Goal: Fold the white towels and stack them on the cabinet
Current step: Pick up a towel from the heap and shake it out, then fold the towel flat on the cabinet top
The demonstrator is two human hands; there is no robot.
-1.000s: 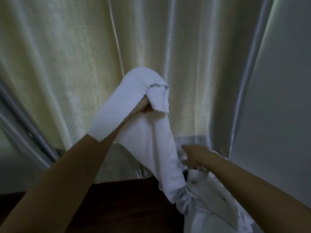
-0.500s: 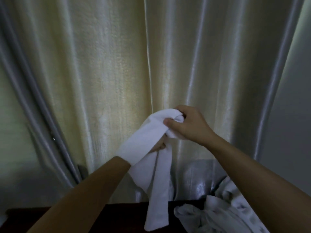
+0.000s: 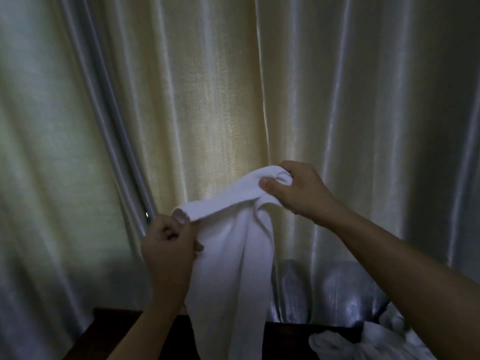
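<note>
A white towel [image 3: 233, 268] hangs in the air in front of the curtain, held along its top edge by both hands. My left hand [image 3: 168, 245] pinches the left end of that edge, lower down. My right hand [image 3: 298, 190] grips the right end, higher up. The towel's body drops in long folds over the dark wooden cabinet [image 3: 114, 331]; its bottom end runs out of the frame. A crumpled pile of white towels [image 3: 345, 346] lies on the cabinet at the lower right, partly hidden by my right forearm.
A pale, shiny curtain [image 3: 220, 100] fills the whole background close behind the towel. Its bunched hem [image 3: 324, 289] rests on the back of the cabinet. The cabinet's left edge shows at the bottom left.
My left hand slipped out from under the towel and took its left end. The two hands have moved apart, spreading the top edge between them.
</note>
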